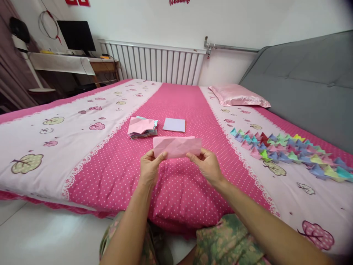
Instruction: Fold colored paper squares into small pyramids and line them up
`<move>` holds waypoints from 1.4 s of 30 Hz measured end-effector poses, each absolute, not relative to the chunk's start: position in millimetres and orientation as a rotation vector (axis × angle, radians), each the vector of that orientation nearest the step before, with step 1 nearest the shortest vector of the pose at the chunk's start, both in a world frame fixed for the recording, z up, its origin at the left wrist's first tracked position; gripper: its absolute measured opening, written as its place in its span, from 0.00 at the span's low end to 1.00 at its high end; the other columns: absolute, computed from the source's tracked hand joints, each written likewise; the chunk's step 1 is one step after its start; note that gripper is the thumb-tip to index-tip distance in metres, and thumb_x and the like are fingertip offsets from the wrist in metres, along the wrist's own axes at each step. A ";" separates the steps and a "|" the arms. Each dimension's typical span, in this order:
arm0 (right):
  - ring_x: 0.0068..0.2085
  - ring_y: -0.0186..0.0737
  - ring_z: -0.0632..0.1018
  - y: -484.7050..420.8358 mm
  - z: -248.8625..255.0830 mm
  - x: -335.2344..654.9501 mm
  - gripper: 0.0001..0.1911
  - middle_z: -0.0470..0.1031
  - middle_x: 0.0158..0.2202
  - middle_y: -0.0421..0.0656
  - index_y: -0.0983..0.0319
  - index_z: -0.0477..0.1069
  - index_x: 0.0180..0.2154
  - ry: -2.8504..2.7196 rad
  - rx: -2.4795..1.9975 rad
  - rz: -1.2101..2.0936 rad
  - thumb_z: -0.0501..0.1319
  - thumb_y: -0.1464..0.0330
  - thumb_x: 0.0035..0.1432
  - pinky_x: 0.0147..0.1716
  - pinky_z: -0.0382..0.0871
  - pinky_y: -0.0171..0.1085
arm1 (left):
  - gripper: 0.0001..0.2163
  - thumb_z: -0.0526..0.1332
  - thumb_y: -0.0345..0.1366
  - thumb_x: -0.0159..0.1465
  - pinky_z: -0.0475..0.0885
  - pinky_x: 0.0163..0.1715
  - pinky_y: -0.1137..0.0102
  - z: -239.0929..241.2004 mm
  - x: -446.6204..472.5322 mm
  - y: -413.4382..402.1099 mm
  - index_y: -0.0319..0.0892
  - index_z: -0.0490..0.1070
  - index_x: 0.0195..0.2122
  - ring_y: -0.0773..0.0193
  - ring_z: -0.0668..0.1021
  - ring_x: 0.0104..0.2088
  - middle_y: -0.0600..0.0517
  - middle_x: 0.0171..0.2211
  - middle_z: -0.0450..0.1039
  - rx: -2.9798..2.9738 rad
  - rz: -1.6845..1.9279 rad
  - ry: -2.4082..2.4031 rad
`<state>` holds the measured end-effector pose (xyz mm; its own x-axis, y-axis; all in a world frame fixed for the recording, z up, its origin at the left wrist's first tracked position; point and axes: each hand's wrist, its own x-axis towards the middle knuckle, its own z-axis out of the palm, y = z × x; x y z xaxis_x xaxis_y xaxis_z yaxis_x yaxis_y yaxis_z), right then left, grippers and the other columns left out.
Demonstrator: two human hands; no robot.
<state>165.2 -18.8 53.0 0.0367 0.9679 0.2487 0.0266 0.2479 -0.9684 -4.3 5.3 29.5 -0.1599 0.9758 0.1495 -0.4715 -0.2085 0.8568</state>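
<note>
A pink paper folded into a long rectangle (177, 146) is held up over the bed's pink dotted stripe. My left hand (150, 167) pinches its lower left corner, fingers closed on the paper. My right hand (207, 164) pinches its lower right edge the same way. Just beyond the paper lies a stack of creased coloured sheets (142, 127) with a pink one on top. A single pale lilac square sheet (174, 124) lies to the right of the stack.
Several small folded paper shapes in many colours (286, 151) lie in rows on the right of the bed (82, 147). A pink pillow (237, 95) rests by the grey headboard (303, 84). A radiator (154, 64) and a desk with a monitor (75, 35) stand behind.
</note>
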 end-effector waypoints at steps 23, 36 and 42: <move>0.33 0.35 0.74 -27.0 50.0 149.2 0.18 0.75 0.35 0.44 0.64 0.68 0.37 -0.914 -1.168 1.157 0.64 0.65 0.42 0.23 0.61 0.29 | 0.08 0.65 0.35 0.49 0.65 0.17 0.82 22.2 18.5 -2.9 0.35 0.72 0.27 0.74 0.73 0.24 0.53 0.24 0.73 0.620 1.359 0.692; 0.34 0.35 0.72 -28.2 55.7 152.5 0.11 0.75 0.35 0.43 0.61 0.73 0.36 -1.246 -1.116 1.057 0.59 0.63 0.50 0.31 0.63 0.34 | 0.07 0.59 0.36 0.57 0.66 0.17 0.80 31.5 11.9 -4.7 0.37 0.69 0.30 0.73 0.71 0.21 0.52 0.24 0.70 0.482 1.170 0.537; 0.49 0.41 0.68 -30.5 61.4 156.1 0.08 0.67 0.49 0.44 0.58 0.73 0.34 -1.558 -1.042 0.806 0.58 0.64 0.52 0.43 0.64 0.40 | 0.12 0.59 0.35 0.56 0.65 0.22 0.79 25.3 10.3 -8.7 0.43 0.69 0.42 0.73 0.72 0.25 0.52 0.31 0.71 0.626 1.035 0.532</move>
